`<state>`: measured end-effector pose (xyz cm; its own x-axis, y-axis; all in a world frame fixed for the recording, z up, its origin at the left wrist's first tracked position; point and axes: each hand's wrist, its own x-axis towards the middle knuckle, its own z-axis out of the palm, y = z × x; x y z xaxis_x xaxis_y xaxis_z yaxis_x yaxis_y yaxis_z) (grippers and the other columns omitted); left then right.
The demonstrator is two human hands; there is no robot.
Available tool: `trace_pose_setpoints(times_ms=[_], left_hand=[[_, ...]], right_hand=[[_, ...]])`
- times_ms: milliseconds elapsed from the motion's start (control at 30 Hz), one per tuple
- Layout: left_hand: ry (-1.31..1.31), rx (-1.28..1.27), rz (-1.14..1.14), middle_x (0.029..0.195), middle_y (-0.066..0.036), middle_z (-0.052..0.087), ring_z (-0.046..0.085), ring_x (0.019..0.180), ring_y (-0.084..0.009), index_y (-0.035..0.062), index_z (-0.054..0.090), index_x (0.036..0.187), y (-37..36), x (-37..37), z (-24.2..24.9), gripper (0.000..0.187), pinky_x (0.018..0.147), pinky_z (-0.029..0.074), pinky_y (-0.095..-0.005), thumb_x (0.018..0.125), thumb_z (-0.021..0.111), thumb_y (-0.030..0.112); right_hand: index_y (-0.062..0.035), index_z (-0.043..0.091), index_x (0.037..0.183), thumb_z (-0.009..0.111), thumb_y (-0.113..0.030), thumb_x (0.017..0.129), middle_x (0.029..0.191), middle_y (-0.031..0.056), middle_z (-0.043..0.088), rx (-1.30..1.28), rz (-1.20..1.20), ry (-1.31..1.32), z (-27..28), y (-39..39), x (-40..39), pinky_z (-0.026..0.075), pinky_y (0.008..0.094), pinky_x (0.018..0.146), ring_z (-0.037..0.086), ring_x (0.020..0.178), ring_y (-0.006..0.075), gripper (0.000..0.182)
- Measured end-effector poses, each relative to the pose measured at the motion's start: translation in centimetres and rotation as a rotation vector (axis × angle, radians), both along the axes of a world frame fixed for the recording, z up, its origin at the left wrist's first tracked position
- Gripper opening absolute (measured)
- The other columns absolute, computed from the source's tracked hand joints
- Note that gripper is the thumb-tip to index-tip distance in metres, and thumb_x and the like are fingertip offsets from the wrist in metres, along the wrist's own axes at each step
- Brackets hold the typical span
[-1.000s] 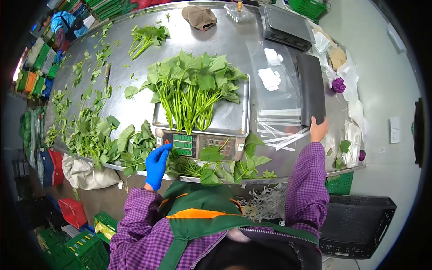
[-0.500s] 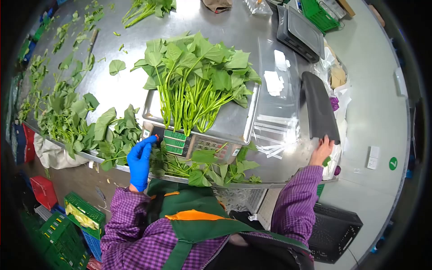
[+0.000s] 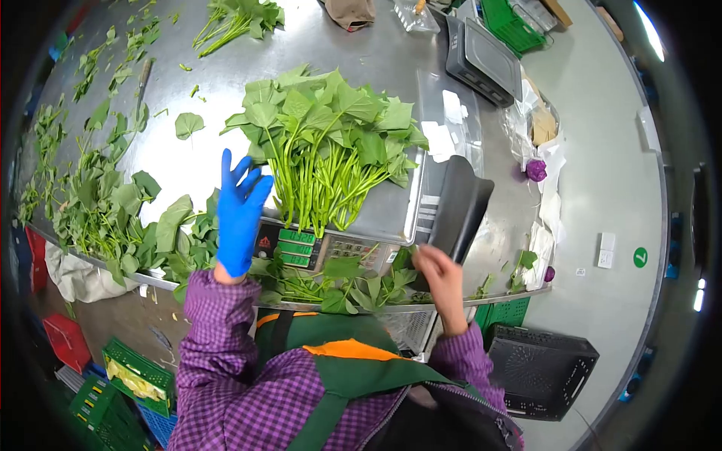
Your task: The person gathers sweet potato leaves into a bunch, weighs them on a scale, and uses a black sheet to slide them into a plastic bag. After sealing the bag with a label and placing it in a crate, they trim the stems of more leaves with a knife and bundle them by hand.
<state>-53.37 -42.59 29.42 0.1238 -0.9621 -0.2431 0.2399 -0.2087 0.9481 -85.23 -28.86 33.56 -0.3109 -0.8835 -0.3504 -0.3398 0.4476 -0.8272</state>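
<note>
My left hand (image 3: pixel 239 218), in a blue glove, is open with its fingers spread, beside the left edge of the leafy bunch. That bunch of green leafy stems (image 3: pixel 323 161) lies on the metal pan of a scale (image 3: pixel 387 207), stems toward me. Green digits glow on the scale's display (image 3: pixel 298 248). At the scale's right side, my bare right hand (image 3: pixel 442 279) has its fingers curled at the near end of a dark grey, trough-shaped piece (image 3: pixel 460 207). The fingertips are partly hidden. Loose leafy stems (image 3: pixel 342 282) lie between the scale and the table edge.
Leafy stems (image 3: pixel 105 214) are heaped on the left of the metal table, near a knife (image 3: pixel 144 75). Another bunch (image 3: pixel 237 22) lies at the back. White strips and labels (image 3: pixel 438 140) and a second scale (image 3: pixel 485 60) are on the right. A black crate (image 3: pixel 541 372) stands below.
My right hand has brought the dark trough-shaped piece leftward, close to the scale. My left hand has risen from the display to the bunch, its fingers now spread.
</note>
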Motion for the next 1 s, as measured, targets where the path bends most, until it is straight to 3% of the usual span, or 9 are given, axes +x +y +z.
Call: trace_pose_setpoints(times_ms=[133,333,400,533,667,800,867,933,1000], left_hand=[[-0.091,-0.18,-0.052,0.137,-0.021,0.041,0.046,0.121,-0.0266,-0.0005,0.014,0.147,-3.4,-3.3,-3.3,0.092,0.101,0.04,-0.0362,0.079,0.075,0.015],[0.053,-0.04,-0.193,0.12,-0.011,0.057,0.056,0.107,-0.0197,-0.0009,0.038,0.133,-4.3,-6.6,-0.4,0.066,0.093,0.045,-0.032,0.079,0.074,0.011],[0.368,0.011,-0.281,0.118,-0.011,0.057,0.058,0.103,-0.0205,0.002,0.039,0.133,-4.7,-7.2,-0.2,0.067,0.088,0.049,-0.0325,0.077,0.075,0.009],[0.449,-0.011,-0.308,0.117,-0.008,0.058,0.057,0.103,-0.0187,0.0025,0.043,0.131,-2.2,-10.0,0.0,0.052,0.09,0.047,-0.0318,0.085,0.067,0.008],[0.467,0.054,-0.361,0.129,-0.01,0.051,0.051,0.115,-0.0195,0.0014,0.038,0.137,2.0,-15.1,-0.1,0.055,0.098,0.041,-0.033,0.091,0.061,0.02],[0.55,0.201,-0.761,0.134,-0.01,0.047,0.047,0.119,-0.0192,0.0,0.035,0.14,5.3,-21.4,-1.2,0.057,0.102,0.036,-0.0326,0.094,0.056,0.027],[0.296,-0.032,-1.053,0.131,-0.008,0.051,0.049,0.117,-0.0163,0.0008,0.042,0.136,7.8,-26.7,-0.5,0.049,0.101,0.037,-0.0308,0.097,0.052,0.028],[0.42,0.075,-1.053,0.131,-0.008,0.05,0.047,0.117,-0.0171,-0.0003,0.039,0.137,10.1,-31.2,-6.0,0.051,0.102,0.036,-0.0305,0.096,0.053,0.026],[0.512,0.149,-0.808,0.133,-0.011,0.048,0.046,0.12,-0.0199,-0.0011,0.034,0.14,12.0,-32.8,-9.1,0.058,0.104,0.034,-0.0324,0.094,0.056,0.027]], right_hand=[[0.0103,0.045,0.127,0.064,-0.01,0.088,0.118,0.0153,0.059,0.039,-0.03,-0.688,-5.0,-8.9,2.7,0.046,0.0311,0.095,0.058,0.109,0.0188,0.048],[0.0023,0.049,0.126,0.067,-0.013,0.087,0.123,0.011,0.057,0.034,0.14,-1.07,-6.9,-15.5,8.2,0.045,0.0351,0.096,0.055,0.111,0.0181,0.046],[0.0011,0.049,0.128,0.071,-0.02,0.084,0.124,0.0089,0.057,0.166,0.127,-0.995,-6.4,-15.5,8.2,0.043,0.0349,0.096,0.053,0.113,0.0183,0.053],[0.0013,0.047,0.13,0.074,-0.031,0.08,0.124,0.0086,0.056,-0.127,0.305,-0.527,-2.6,-13.0,7.3,0.039,0.0327,0.099,0.05,0.114,0.0189,0.065],[0.0007,0.046,0.13,0.074,-0.022,0.079,0.123,0.0087,0.055,-0.157,0.163,-0.524,-0.7,-7.8,4.9,0.041,0.0318,0.097,0.051,0.111,0.0186,0.062],[0.0017,0.053,0.12,0.073,-0.013,0.078,0.115,0.0088,0.059,-0.399,-0.052,-0.212,1.4,-1.6,-0.3,0.045,0.0321,0.09,0.056,0.102,0.0182,0.049],[0.0011,0.059,0.112,0.072,-0.009,0.076,0.108,0.01,0.063,-0.403,-0.086,0.083,1.9,2.3,-5.1,0.046,0.0326,0.088,0.059,0.095,0.02,0.04],[0.0001,0.063,0.107,0.073,-0.011,0.073,0.099,0.0111,0.066,-0.443,-0.207,0.281,-1.2,3.6,-7.5,0.047,0.0361,0.087,0.063,0.09,0.0252,0.037],[-0.0025,0.055,0.121,0.078,-0.017,0.068,0.12,0.0189,0.057,0.484,-0.07,0.623,-6.2,3.5,-10.5,0.045,0.0428,0.09,0.058,0.105,0.0322,0.06]])
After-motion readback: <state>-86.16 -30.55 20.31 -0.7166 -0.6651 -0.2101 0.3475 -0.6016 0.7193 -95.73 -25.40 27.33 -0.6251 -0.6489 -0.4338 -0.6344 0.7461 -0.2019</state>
